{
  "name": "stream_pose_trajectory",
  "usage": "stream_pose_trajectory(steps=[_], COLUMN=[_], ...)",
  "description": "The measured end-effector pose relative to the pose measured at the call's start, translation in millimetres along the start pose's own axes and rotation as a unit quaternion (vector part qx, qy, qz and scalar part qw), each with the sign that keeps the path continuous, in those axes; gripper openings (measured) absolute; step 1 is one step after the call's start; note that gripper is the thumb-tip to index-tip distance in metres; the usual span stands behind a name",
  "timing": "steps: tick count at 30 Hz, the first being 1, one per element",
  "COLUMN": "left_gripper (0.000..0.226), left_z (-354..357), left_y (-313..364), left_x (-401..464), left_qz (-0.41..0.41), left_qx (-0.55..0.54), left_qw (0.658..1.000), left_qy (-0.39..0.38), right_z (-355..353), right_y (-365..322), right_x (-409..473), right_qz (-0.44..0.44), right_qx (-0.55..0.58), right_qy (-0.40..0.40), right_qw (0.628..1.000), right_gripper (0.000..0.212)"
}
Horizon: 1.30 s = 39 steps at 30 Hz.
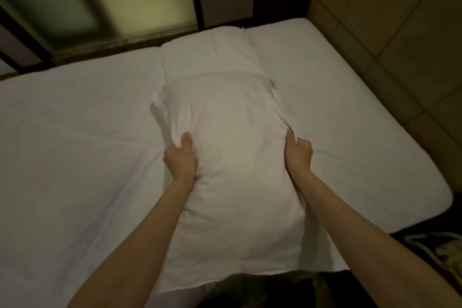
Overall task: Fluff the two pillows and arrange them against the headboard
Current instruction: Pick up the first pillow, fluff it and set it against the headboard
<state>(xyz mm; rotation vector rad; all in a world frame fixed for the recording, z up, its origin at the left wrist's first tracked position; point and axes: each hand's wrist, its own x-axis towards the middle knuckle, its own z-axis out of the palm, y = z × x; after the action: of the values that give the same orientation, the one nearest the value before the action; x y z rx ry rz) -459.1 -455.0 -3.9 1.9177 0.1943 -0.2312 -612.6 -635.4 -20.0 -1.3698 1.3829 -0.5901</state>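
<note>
The near pillow point(235, 157) is held up lengthwise over the bed point(75, 132), its long axis running away from the person, so that its filling can be squeezed and shaken loose rather than flattened against the mattress. The left hand point(180, 160) clamps one long edge of this pillow, thumb pressed on top and fingers curled beneath, bunching the cover into folds. The right hand point(298, 155) grips the opposite long edge the same way, thumb up along the side and a wad of fabric gathered under it. Gripping at matching points on both sides keeps the pillow level and lets the two hands push inward together, which looks like the fluffing step.

The second pillow point(207, 57) lies flat on the bed just beyond the held pillow, its near end hidden under the held one and its far end at the bed's far edge. It seems parked there to wait its turn. The padded, panelled headboard point(375, 32) stands to the right of the held pillow, well apart from both pillows, so neither is yet arranged against it. The task appears to be in an early stage.
</note>
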Motion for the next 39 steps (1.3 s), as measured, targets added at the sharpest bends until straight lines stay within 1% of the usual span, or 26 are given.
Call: stream_pose_trajectory(steps=[4,7,10,15,18,20,21,24,26,30,34,39], left_gripper=[0.05,0.032,0.029,0.038,0.045,0.046,0.043,0.03,0.032,0.034,0.038,0.04], left_z=[41.9,77.6,114.3,170.0,191.9,203.2,208.0,220.0,228.1,247.8,275.1,319.1], left_y=[27.8,46.9,72.4,121.2,145.2,159.9,167.6,189.0,202.2,221.2,238.2,258.6], left_x=[-68.4,-112.9,-152.9,-197.5,-206.6,-210.0,-211.3,-209.5,-202.6,-178.3,-143.9,-92.4], left_qz=[0.04,0.045,0.053,0.098,0.114,0.119,0.127,0.155,0.161,0.167,0.14,0.1], left_qx=[-0.03,-0.055,-0.087,-0.127,-0.136,-0.144,-0.148,-0.155,-0.171,-0.194,-0.221,-0.237], left_qw=[0.999,0.997,0.995,0.987,0.984,0.982,0.981,0.975,0.972,0.966,0.964,0.964], left_qy=[0.011,0.022,0.007,-0.022,-0.024,-0.022,-0.022,-0.028,-0.029,-0.028,-0.044,-0.063], right_z=[-76.8,-131.6,-186.1,-259.2,-279.0,-287.7,-290.8,-294.9,-293.7,-282.6,-262.5,-229.7], right_y=[-10.6,-20.8,-39.3,-74.4,-93.8,-108.1,-116.9,-144.7,-163.9,-198.6,-237.6,-278.7], right_x=[29.2,49.7,71.9,108.8,125.7,135.7,139.9,153.5,163.9,186.7,213.8,260.9], right_qz=[-0.029,-0.049,-0.084,-0.15,-0.183,-0.202,-0.213,-0.249,-0.269,-0.322,-0.364,-0.381], right_qx=[0.029,0.05,0.065,0.09,0.114,0.122,0.122,0.118,0.113,0.096,0.08,0.061], right_qy=[-0.003,-0.001,0.004,0.043,0.049,0.052,0.057,0.069,0.074,0.091,0.101,0.103], right_qw=[0.999,0.998,0.994,0.984,0.975,0.97,0.968,0.959,0.954,0.938,0.923,0.917], right_gripper=[0.053,0.051,0.046,0.051,0.05,0.057,0.058,0.053,0.049,0.056,0.053,0.056])
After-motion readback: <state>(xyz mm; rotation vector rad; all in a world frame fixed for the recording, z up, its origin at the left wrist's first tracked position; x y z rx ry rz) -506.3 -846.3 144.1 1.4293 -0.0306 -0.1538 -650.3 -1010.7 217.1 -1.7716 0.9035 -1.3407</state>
